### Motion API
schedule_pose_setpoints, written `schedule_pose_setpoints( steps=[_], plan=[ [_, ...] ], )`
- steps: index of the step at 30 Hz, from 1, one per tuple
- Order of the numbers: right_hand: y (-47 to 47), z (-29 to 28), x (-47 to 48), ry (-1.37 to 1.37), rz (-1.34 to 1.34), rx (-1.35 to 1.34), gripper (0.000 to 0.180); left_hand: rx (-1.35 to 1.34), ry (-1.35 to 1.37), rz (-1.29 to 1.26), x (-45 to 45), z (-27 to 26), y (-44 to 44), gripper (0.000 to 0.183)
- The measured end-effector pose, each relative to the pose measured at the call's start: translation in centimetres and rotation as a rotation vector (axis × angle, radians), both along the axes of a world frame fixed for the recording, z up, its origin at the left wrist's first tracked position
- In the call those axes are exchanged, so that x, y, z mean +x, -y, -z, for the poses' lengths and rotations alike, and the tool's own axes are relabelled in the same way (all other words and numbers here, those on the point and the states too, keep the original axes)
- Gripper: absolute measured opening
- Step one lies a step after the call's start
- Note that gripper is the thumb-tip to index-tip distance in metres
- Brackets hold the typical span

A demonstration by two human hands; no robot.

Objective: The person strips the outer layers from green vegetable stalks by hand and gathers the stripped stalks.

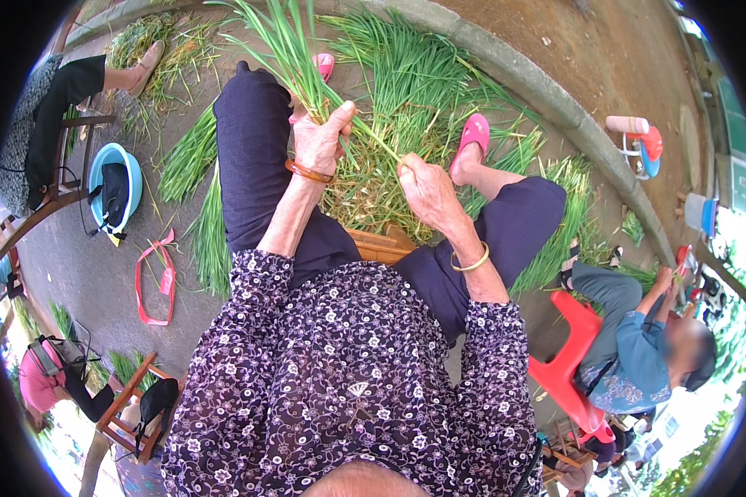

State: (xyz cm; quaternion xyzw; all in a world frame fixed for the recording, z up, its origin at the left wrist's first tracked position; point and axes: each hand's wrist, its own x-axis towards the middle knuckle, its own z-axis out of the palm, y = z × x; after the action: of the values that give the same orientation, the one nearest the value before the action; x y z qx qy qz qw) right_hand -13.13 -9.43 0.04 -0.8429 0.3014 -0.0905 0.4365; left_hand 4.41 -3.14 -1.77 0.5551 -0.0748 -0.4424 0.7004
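Observation:
My left hand grips a bunch of long green leaves, which look like Chinese chives, fanning out away from me. A pale green stalk stretches from this bunch to my right hand, its end pinched between thumb and fingers. Below both hands, straw-coloured trimmings cover the ground between my legs. Beyond them spreads a large heap of the same green leaves. Smaller bundles lie to the left and beside my right knee.
A light blue basin holding a black item stands at left, near a red ribbon loop. A concrete curb curves behind the heap. At right, a co-worker sits by a red plastic stool; another person sits at left.

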Motion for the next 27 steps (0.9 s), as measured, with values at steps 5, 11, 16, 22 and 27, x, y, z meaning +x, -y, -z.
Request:
schedule_pose_setpoints(
  steps=[5,11,16,22,27],
  plan=[
    [1.0,0.9,-2.5,-0.077,0.002,-0.192,0.013,0.039,0.045,-0.182,1.6,-1.4,0.1,0.013],
    [3.3,3.0,-4.0,-0.208,-0.035,-0.243,0.013,-0.179,-0.158,-0.018,2.4,-1.4,-0.4,0.016],
    [4.5,4.9,-3.1,0.242,-0.015,-0.334,0.015,-0.188,-0.238,0.085,1.7,-1.3,-0.1,0.017],
    [3.1,0.5,-1.9,0.012,0.202,-0.273,0.011,-0.103,-0.211,0.313,0.3,-0.9,-0.3,0.020],
    [3.7,1.9,-1.4,0.286,0.255,-0.233,0.014,-0.068,-0.212,0.421,-0.8,-0.8,0.0,0.020]
  ],
)
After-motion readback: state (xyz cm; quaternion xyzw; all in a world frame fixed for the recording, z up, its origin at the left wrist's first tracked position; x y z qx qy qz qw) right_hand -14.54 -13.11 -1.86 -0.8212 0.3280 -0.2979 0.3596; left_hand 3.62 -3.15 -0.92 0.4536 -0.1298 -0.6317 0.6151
